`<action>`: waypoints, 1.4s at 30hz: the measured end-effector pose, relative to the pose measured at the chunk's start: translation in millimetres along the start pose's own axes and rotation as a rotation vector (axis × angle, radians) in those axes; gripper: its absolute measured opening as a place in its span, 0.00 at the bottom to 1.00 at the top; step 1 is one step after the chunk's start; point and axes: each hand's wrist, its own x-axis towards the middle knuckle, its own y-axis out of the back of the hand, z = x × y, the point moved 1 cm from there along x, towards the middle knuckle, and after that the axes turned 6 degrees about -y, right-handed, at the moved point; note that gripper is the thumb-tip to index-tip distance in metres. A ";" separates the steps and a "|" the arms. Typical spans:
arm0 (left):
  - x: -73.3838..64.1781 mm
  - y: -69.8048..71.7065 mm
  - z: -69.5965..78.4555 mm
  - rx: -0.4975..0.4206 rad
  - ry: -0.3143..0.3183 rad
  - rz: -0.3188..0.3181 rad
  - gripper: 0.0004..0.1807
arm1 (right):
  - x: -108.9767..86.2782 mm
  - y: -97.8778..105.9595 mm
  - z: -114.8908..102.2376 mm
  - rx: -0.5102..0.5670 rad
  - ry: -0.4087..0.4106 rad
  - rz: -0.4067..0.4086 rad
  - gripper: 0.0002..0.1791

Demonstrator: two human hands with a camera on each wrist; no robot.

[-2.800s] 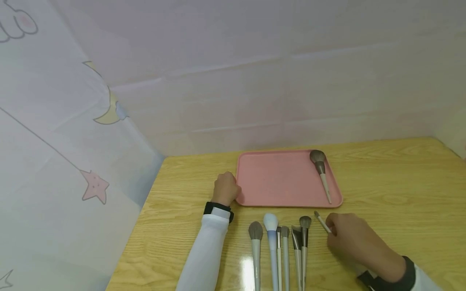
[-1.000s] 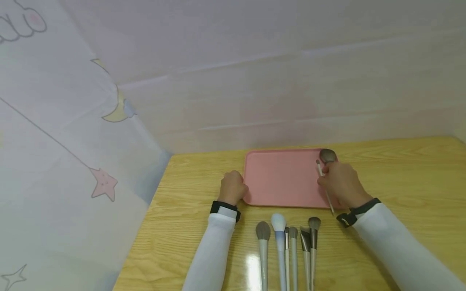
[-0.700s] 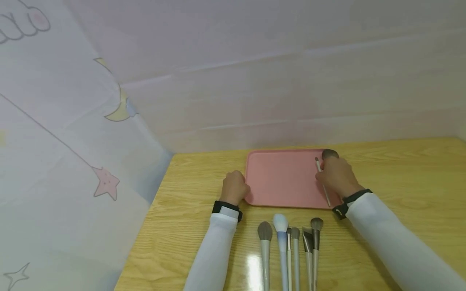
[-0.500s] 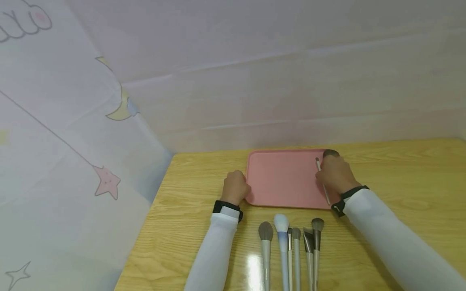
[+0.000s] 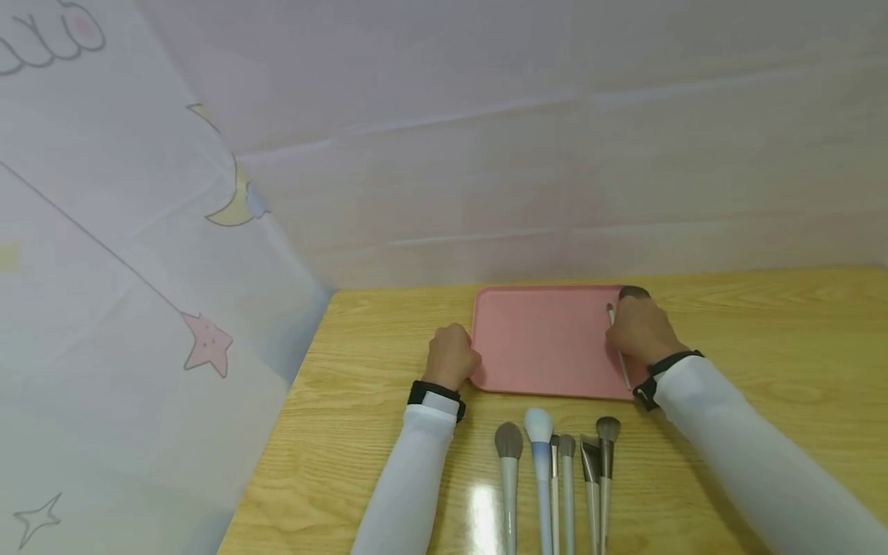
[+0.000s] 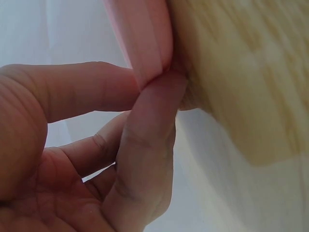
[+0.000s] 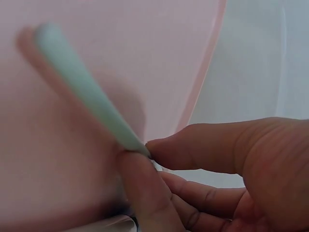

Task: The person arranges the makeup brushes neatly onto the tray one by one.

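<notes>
1. I have the right hand pinching a slim brush over the right end of the pink tray, beside a large brush.
2. I see the left hand pinching the tray's left edge.
3. Six more brushes lie on the wooden table, before the tray.

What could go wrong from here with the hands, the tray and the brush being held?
The slim, pale-handled brush, pinched in the right hand, might roll or knock against the large, dark-bristled brush close beside it if let go carelessly.

The left hand pinches the left rim of the pink rectangular tray; a tug there could tilt or shift it, perhaps sliding the brushes.
</notes>
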 end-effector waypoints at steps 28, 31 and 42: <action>3.4 -4.2 3.8 0.017 -0.018 0.005 0.28 | 3.3 2.3 7.4 -0.024 -0.014 -0.021 0.06; 3.8 -5.2 4.0 0.016 -0.021 0.005 0.28 | 3.5 2.4 8.4 -0.021 -0.022 -0.018 0.08; 5.0 -6.3 3.5 0.009 -0.014 -0.001 0.28 | 1.3 2.8 11.2 -0.034 0.005 -0.007 0.07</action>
